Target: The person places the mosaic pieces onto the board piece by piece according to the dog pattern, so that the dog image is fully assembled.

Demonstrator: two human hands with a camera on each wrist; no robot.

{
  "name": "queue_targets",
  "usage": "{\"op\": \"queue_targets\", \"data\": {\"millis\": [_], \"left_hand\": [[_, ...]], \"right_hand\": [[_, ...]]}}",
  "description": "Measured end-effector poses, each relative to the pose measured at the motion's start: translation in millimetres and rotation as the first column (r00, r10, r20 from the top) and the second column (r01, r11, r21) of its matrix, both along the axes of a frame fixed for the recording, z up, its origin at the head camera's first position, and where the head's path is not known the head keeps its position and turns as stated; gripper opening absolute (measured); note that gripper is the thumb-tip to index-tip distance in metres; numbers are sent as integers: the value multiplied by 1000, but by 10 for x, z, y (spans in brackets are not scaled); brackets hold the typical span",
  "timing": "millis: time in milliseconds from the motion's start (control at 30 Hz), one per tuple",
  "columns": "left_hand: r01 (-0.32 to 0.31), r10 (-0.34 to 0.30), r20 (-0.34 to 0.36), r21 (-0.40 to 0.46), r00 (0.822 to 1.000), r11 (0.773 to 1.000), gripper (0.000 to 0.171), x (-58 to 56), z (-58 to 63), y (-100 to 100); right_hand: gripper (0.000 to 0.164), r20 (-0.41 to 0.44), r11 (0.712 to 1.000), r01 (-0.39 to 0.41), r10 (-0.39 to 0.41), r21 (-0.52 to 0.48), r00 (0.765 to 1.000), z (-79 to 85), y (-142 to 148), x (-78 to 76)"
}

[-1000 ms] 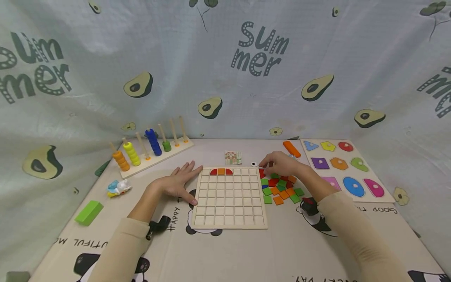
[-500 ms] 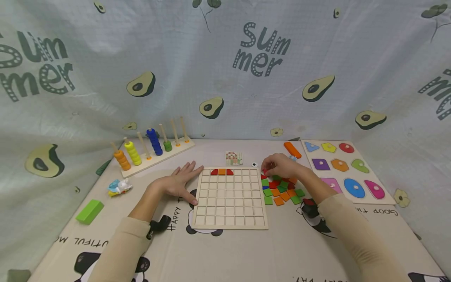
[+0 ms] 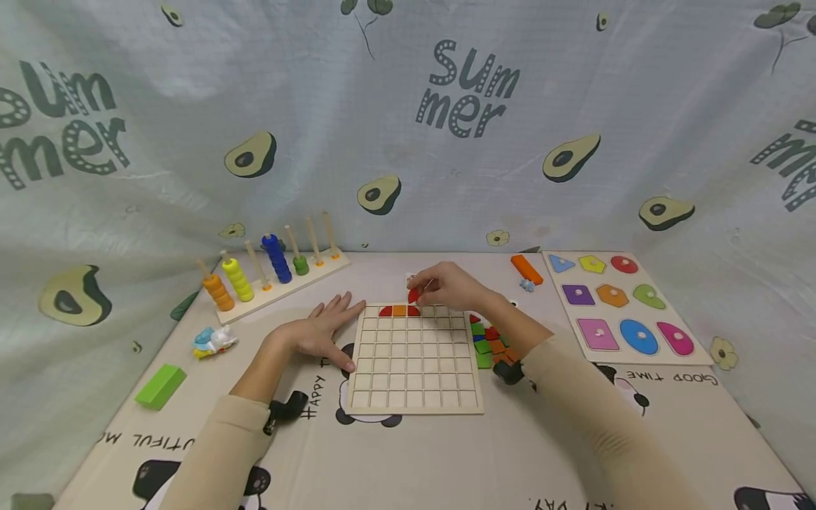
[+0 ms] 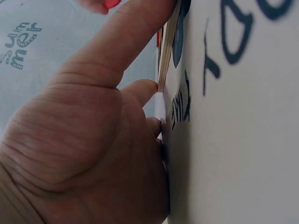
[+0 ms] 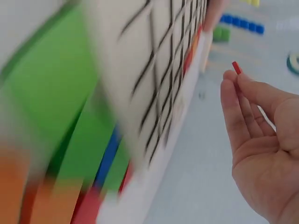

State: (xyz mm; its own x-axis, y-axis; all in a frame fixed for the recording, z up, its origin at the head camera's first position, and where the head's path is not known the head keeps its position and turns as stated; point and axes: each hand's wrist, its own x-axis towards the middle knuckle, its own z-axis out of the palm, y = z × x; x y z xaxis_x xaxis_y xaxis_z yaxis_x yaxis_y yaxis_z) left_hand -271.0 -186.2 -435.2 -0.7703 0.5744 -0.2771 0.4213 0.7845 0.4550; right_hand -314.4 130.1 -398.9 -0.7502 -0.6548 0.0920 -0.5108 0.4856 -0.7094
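A wooden grid board (image 3: 408,361) lies flat in the middle of the table. Along its top row sit two red tiles with an orange square tile (image 3: 399,311) between them. My left hand (image 3: 319,333) rests beside the board with fingers spread, thumb and a fingertip touching its left edge. Above the board's far edge, my right hand (image 3: 449,285) pinches a red tile (image 3: 414,295) between thumb and fingers; in the right wrist view the red tile (image 5: 237,68) shows edge-on. Behind that hand, a small picture card (image 3: 410,278) is mostly hidden.
Loose coloured tiles (image 3: 482,347) lie right of the board, partly under the right forearm. A shape puzzle board (image 3: 627,308) stands at the right, a peg stacker (image 3: 287,283) at the back left. Nearby are a green block (image 3: 161,387), an orange block (image 3: 526,270) and a small toy (image 3: 214,340).
From the tile pile, my right hand has moved left over the board's far edge, carrying a red tile. My left hand stays at the board's left edge.
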Motion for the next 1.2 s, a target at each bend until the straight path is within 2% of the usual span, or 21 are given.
{"op": "queue_targets", "data": {"millis": [200,400,700,867,1000,1133,1200], "left_hand": [[8,-8,6,7,1000,1000,128,-30,-11,-13],[19,-19,-3,1,1000,1000,127,-42,-16,-19],[24,-24,-1,17,1000,1000,126,-30,-14,-23],[26,-26,-5,23,1000,999,125,-20,-7,-30],[24,-24,-6,32,1000,999,125,-13,-4,-32],[23,-23,-8,22,1000,999,125,-9,-5,-26],[18,-18,-8,12,1000,1000,126,-11,-7,-22]], "right_hand": [[21,-44,994,-50,55,94,998,-96,-585,24],[19,-99,973,-41,65,229,993,-210,-855,28],[21,-6,971,-72,76,228,997,-251,-885,48],[19,-41,970,-77,89,233,995,-249,-901,58],[19,-35,969,-69,79,237,996,-233,-911,68],[24,-22,975,-64,70,211,997,-202,-851,81],[28,-50,981,-58,68,187,996,-167,-765,85]]}}
